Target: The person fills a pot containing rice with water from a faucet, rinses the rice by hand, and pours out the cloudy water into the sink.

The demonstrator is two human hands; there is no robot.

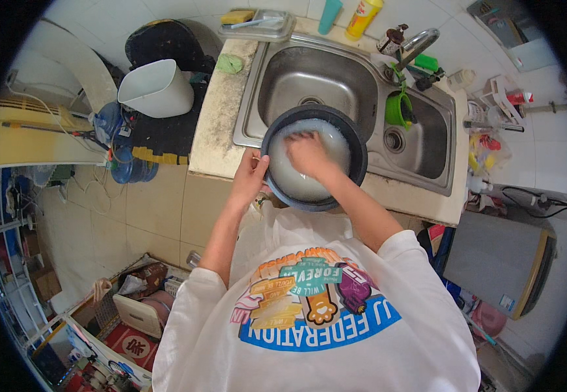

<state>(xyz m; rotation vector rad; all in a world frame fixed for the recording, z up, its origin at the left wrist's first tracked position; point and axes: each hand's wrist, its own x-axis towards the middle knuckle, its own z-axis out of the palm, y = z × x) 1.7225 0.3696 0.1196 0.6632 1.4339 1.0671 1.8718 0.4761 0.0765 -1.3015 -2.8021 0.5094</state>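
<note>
A dark round pot full of cloudy whitish water rests over the front edge of a double stainless-steel sink. My left hand grips the pot's rim on its left side, thumb on top. My right hand reaches into the pot; its fingertips are dipped in the cloudy water and blurred, so whether they hold anything cannot be told. Behind the pot, the larger basin's drain partly shows. A green strainer cup hangs below the faucet over the smaller basin.
On the counter's left lies a green cloth; a lidded clear container stands behind it. A yellow bottle and a brown pump bottle line the back. Farther left stands a white bin; water jugs sit below.
</note>
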